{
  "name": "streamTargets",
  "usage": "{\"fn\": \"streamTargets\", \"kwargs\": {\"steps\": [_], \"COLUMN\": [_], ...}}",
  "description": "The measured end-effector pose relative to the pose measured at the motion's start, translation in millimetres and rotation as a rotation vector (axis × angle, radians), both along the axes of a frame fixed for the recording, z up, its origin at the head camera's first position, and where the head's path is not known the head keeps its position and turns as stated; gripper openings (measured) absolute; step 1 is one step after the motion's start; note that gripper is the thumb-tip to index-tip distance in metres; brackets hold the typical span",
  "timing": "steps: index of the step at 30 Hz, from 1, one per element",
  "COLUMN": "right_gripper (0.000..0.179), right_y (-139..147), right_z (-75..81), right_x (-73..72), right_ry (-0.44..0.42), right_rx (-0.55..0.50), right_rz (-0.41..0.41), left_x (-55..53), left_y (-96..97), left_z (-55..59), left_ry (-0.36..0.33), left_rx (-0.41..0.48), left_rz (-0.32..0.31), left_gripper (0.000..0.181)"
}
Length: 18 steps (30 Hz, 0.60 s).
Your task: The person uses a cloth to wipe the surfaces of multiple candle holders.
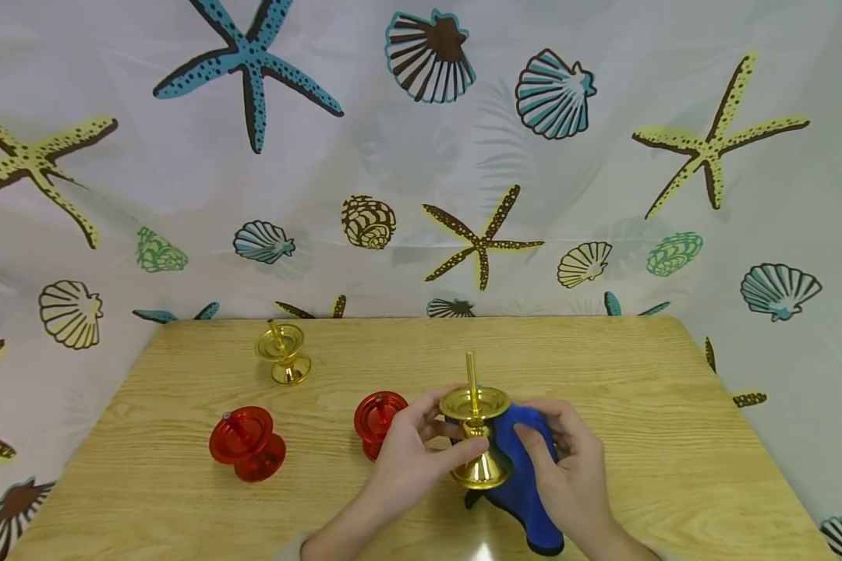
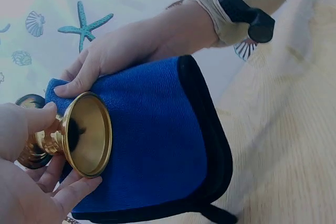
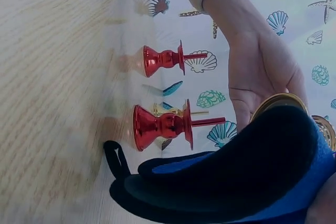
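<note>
My left hand (image 1: 410, 460) grips a shiny gold candle holder (image 1: 482, 471) by its stem, upright, with its spike pointing up. The thumb lies across the front of the stem. In my right hand (image 1: 577, 471) a blue cloth (image 1: 522, 499) with black edging is pinched between thumb and fingers. That cloth hangs folded behind and beside the gold holder and appears to touch it. In the left wrist view the holder's dish (image 2: 90, 135) lies against the blue cloth face (image 2: 157, 140). A small black loop (image 3: 116, 158) sticks out from the cloth's corner in the right wrist view.
Two red candle holders, one at left (image 1: 256, 456) and one (image 1: 375, 421) just behind my left hand, stand on the wooden table (image 1: 645, 436). Another gold candle holder (image 1: 289, 368) stands at the back left. A curtain (image 1: 421, 156) printed with shells and starfish hangs behind.
</note>
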State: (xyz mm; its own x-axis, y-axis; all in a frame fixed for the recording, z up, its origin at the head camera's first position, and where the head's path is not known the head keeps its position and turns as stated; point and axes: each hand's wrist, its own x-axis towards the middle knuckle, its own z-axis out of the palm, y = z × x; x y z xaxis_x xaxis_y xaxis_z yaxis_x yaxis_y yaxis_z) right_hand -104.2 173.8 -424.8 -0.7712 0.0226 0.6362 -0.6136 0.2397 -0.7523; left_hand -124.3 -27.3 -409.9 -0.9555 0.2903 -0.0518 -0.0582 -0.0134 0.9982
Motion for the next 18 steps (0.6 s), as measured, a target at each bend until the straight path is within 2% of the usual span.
{"fn": "streamTargets", "kwargs": {"steps": [4, 13, 18], "right_gripper": [0.03, 0.028, 0.027], "right_y": [-1, 2, 4], "right_z": [-1.8, 0.7, 5.7], "right_x": [0.4, 7.6, 12.8], "right_ry": [-0.008, 0.085, 0.132], "right_rx": [0.009, -0.065, -0.073], "right_rz": [0.011, 0.103, 0.16], "left_x": [0.4, 1.1, 0.9], "left_y": [-1.2, 0.0, -0.7], "left_z": [-1.7, 0.0, 0.1], "left_ry": [0.023, 0.041, 0.043], "left_rx": [-0.033, -0.096, -0.095], "left_rz": [-0.003, 0.069, 0.075], "left_gripper": [0.067, 0.069, 0.07]}}
